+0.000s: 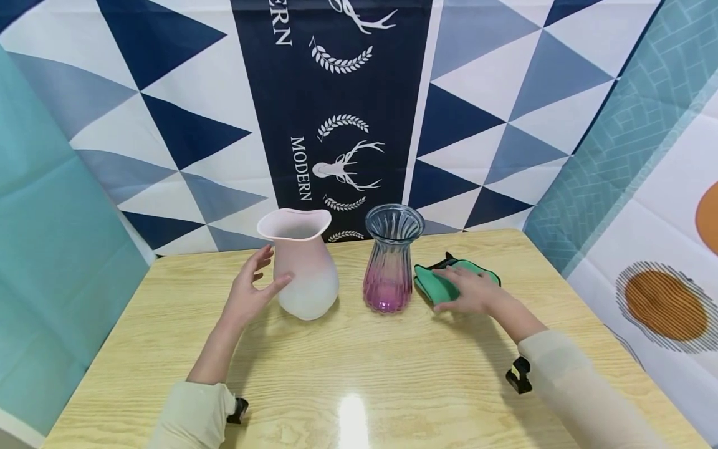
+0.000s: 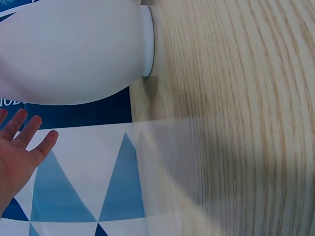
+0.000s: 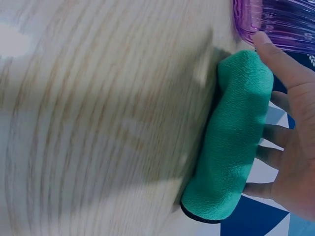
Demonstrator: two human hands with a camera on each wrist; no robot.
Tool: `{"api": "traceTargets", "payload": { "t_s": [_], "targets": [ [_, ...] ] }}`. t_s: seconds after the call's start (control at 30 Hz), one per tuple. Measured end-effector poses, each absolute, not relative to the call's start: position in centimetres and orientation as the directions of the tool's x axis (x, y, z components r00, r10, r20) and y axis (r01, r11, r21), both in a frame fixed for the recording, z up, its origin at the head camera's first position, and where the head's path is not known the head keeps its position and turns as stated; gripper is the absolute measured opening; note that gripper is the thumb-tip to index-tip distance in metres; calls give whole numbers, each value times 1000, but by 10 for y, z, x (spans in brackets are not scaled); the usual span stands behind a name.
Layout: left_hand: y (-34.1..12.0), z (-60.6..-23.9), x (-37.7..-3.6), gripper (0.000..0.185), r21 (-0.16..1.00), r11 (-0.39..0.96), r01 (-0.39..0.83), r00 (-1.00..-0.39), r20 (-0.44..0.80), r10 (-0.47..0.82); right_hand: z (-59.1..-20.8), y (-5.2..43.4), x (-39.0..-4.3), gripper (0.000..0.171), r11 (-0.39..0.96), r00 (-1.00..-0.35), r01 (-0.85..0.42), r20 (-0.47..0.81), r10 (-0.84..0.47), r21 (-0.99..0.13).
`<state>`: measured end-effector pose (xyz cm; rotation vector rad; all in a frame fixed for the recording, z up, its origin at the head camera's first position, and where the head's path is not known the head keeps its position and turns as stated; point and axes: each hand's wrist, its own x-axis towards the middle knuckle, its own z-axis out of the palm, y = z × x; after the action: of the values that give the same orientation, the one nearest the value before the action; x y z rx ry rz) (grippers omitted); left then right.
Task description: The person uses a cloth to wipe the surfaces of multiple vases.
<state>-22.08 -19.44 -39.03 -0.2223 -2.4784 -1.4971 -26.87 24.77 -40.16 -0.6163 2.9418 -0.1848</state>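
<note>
A frosted pink-white vase [image 1: 303, 268] stands upright on the wooden table [image 1: 359, 362]. My left hand [image 1: 255, 288] is open just left of it, fingers spread, thumb tip right at its side. In the left wrist view, the straight fingers [image 2: 22, 132] sit apart from the vase's white belly [image 2: 74, 54]. A ribbed glass vase [image 1: 389, 262] with a purple base stands to its right. My right hand [image 1: 468, 290] lies flat on a folded green cloth [image 1: 434, 284] beside that vase. In the right wrist view, that hand [image 3: 295, 147] has thumb and spread fingers along the cloth [image 3: 234, 142].
A blue, white and teal patterned backdrop [image 1: 336, 93] hangs close behind the table's far edge and along both sides. The purple vase base [image 3: 280, 22] nearly touches the cloth. Bare tabletop stretches toward me in front of the vases.
</note>
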Motion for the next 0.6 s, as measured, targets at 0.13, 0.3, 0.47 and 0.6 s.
{"api": "traceTargets", "payload": {
  "t_s": [0.13, 0.3, 0.47, 0.6],
  "targets": [
    [-192, -392, -221, 78, 852, 461, 248, -962, 273, 12, -405, 247, -269, 91, 909, -906, -399, -100, -411, -117],
    [-189, -394, -223, 77, 855, 453, 254, -960, 280, 10, -408, 248, -270, 87, 905, -900, -414, -104, -423, -97],
    [-187, -396, -225, 76, 856, 452, 251, -961, 274, 14, -412, 249, -273, 81, 906, -900, -419, -104, -424, -68],
    [-186, -399, -225, 77, 861, 446, 244, -964, 264, 18, -416, 248, -276, 81, 906, -902, -421, -87, -422, -32]
  ]
}}
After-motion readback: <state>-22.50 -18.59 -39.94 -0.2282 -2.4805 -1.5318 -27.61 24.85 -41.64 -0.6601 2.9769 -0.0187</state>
